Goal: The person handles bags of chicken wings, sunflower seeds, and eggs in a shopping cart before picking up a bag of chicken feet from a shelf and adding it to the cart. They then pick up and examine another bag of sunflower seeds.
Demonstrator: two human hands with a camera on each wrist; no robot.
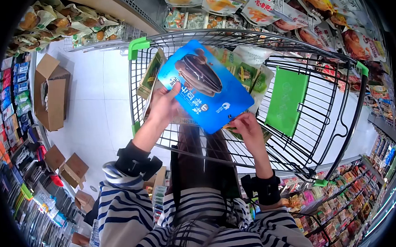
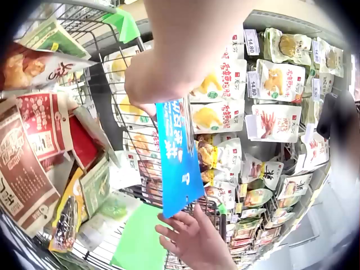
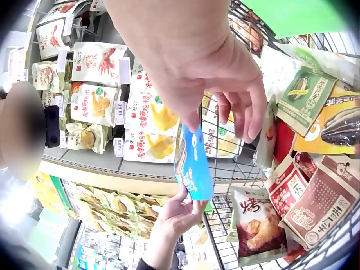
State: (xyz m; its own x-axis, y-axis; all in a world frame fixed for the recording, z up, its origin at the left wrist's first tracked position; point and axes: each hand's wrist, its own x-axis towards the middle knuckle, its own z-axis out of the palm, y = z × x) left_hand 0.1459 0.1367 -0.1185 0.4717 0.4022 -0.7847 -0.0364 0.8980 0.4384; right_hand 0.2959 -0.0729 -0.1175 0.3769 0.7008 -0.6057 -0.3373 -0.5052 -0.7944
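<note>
We find the blue packet (image 1: 234,92) raised over the shopping cart (image 1: 138,47), tilted, its printed face toward the head camera. The left hand (image 1: 163,103) grips its left edge, thumb over the printed face, fingers closed in behind. The right hand (image 1: 248,127) is at the lower corner, its fingers loosely bent and spread; we cannot tell whether they press on the packet. In the cart we note a brown packet (image 3: 329,205), a yellow packet (image 3: 340,129), a green packet (image 3: 306,98) and a packet with a roast-chicken picture (image 3: 260,230). A green panel (image 1: 288,102) is on the cart's wire. An upright cardboard box (image 1: 60,99) stands on the floor (image 1: 88,75), apart from the cart.
</note>
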